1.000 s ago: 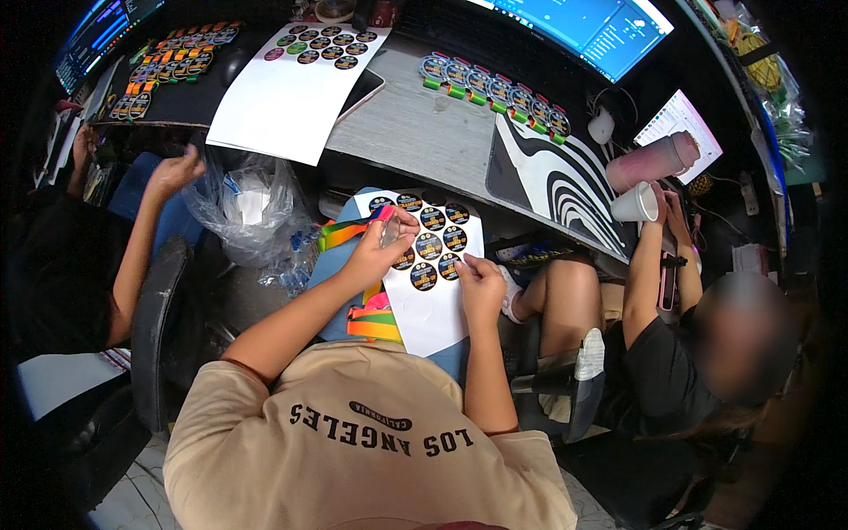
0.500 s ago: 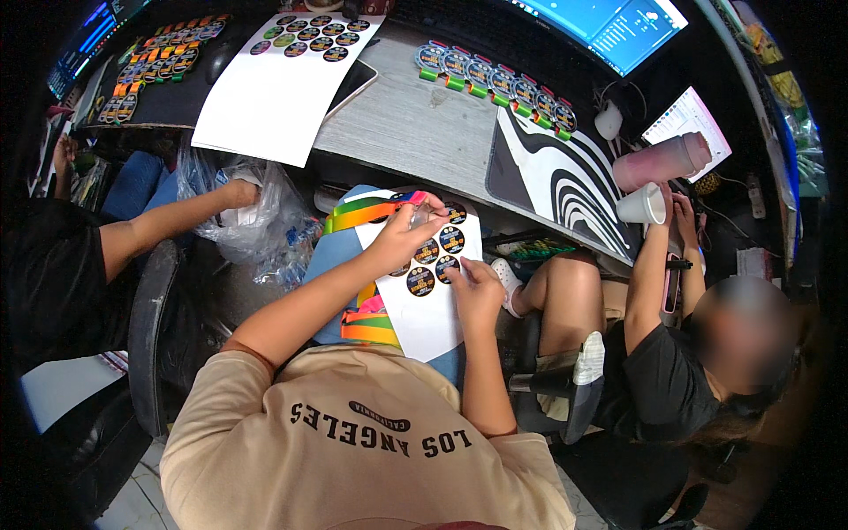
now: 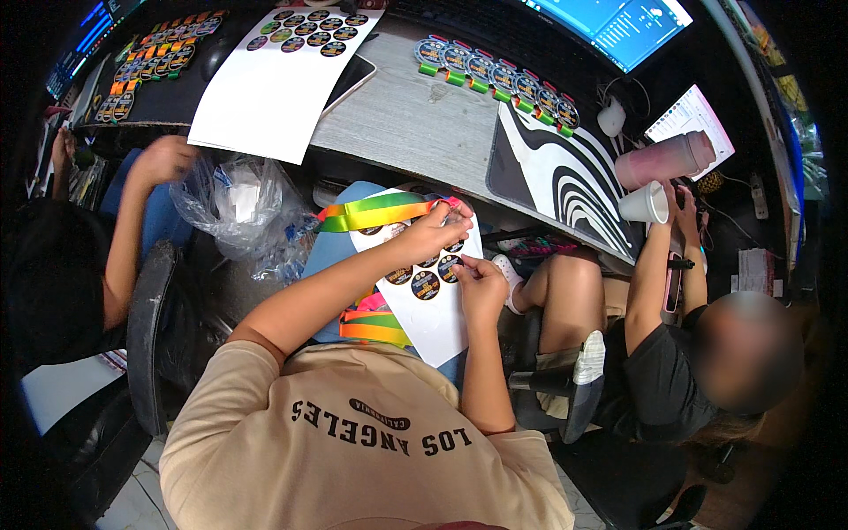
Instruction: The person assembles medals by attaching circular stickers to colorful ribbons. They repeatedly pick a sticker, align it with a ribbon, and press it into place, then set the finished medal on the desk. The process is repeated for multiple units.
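Observation:
A white sheet of round black stickers (image 3: pixel 425 284) lies over a blue surface in front of me. Above its far part, my left hand (image 3: pixel 439 231) is closed on a medal, mostly hidden by the fingers; its green, yellow and orange ribbon (image 3: pixel 375 212) trails left. My right hand (image 3: pixel 481 281) is at the sheet's right side, thumb and fingertip pinching the edge of a round sticker (image 3: pixel 450 268). Whether that sticker has lifted off the sheet I cannot tell. Another striped ribbon (image 3: pixel 375 325) lies by the sheet's near left edge.
Several medals (image 3: pixel 503 79) stand in a row on the grey desk (image 3: pixel 397 115). A second sticker sheet (image 3: pixel 256 106) overhangs the desk edge, near a plastic bag (image 3: pixel 234 203). At right, a person holds a white cup (image 3: pixel 643 205); a person's arm (image 3: pixel 132 221) is at left.
My left hand has moved slightly right with the medal and ribbon. My right hand has closed in on the sticker's edge. The left-hand person's hand has risen from the plastic bag toward the desk.

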A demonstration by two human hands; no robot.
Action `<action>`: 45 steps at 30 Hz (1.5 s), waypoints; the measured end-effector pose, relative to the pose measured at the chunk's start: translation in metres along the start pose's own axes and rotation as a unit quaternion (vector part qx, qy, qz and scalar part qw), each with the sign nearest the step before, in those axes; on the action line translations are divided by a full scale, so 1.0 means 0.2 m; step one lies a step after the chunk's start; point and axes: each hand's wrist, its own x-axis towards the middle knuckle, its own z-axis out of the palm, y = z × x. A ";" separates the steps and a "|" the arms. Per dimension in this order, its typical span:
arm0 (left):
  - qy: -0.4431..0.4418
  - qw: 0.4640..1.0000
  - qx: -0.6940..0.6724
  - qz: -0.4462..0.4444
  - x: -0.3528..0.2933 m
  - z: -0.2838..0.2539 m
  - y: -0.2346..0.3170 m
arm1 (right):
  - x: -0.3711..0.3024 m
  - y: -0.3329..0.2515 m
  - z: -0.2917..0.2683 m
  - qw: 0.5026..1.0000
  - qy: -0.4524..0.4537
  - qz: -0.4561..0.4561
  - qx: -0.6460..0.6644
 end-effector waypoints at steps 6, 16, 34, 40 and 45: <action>0.004 1.000 0.002 -0.003 0.00 0.00 0.00 | 0.02 0.04 0.02 0.992 -0.010 0.077 0.094; 0.016 0.999 0.027 -0.011 0.00 0.02 0.03 | 0.02 0.04 0.03 0.992 0.007 0.079 0.094; 0.015 0.999 0.026 -0.022 0.01 0.01 0.02 | -0.05 -0.07 0.00 1.000 0.007 -0.029 -0.004; 0.012 0.999 -0.014 -0.035 0.02 0.00 0.00 | 0.03 0.00 -0.01 0.992 -0.020 -0.128 0.005; 0.018 0.994 -0.097 -0.038 0.06 0.02 -0.05 | 0.06 0.08 -0.01 0.986 -0.031 -0.166 0.002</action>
